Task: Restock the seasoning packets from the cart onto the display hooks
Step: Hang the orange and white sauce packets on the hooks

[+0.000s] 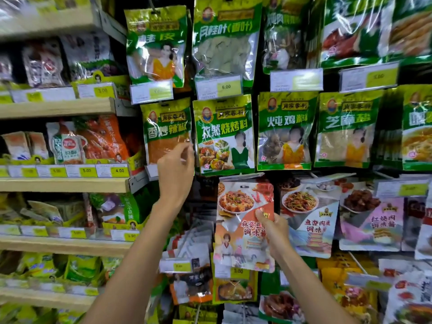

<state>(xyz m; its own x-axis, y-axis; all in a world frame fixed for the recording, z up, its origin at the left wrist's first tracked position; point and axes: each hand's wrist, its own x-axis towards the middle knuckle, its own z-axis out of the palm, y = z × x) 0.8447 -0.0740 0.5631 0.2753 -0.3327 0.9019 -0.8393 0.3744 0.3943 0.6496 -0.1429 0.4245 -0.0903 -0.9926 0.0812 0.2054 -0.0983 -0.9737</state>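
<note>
My right hand (273, 232) grips an orange and white mapo tofu seasoning packet (238, 220) by its right edge, thumb on the front. The packet is upright in front of the hook wall, in the row of similar sauce packets. My left hand (176, 169) is raised higher, its fingers pinching the lower right corner of a green and orange chili packet (163, 134) that hangs on a hook. The cart is out of view.
Green spice packets (224, 134) hang in rows above, with price tags (218, 87) clipped on the hook ends. Wooden shelves (63, 183) full of bags run along the left. More sauce packets (308, 220) hang to the right and below.
</note>
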